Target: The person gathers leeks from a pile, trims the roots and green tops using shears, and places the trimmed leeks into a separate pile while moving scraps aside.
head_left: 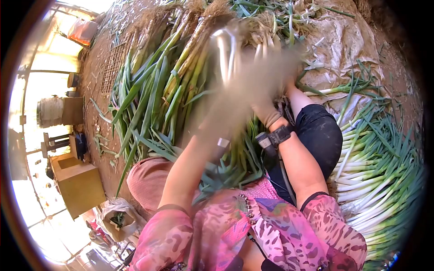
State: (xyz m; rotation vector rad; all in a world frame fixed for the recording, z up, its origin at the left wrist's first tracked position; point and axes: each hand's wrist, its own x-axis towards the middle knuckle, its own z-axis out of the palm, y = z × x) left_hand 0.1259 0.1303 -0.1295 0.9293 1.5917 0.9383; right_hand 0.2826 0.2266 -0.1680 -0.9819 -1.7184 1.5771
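Note:
My left hand (217, 108), in a tan glove, is heavily smeared by motion over a bunch of green onions. White onion stalks (224, 56) with roots at their far ends show just beyond it. My right hand (266, 113), also gloved, is close by, with a black watch (281, 134) on the wrist; blur hides its fingers too. What either hand holds, if anything, cannot be made out. Long green leaves (239, 162) spread beneath my forearms and over my lap. To the left of the hands lies a large pile of untrimmed green onions (158, 86) with brown roots.
On the right, cleaned green onions (366, 185) lie in a row, white ends toward me. A dirty plastic sheet (343, 40) covers the ground at the upper right. Along the left are a metal grate (113, 67), a yellow box (79, 183) and a white sack (120, 217).

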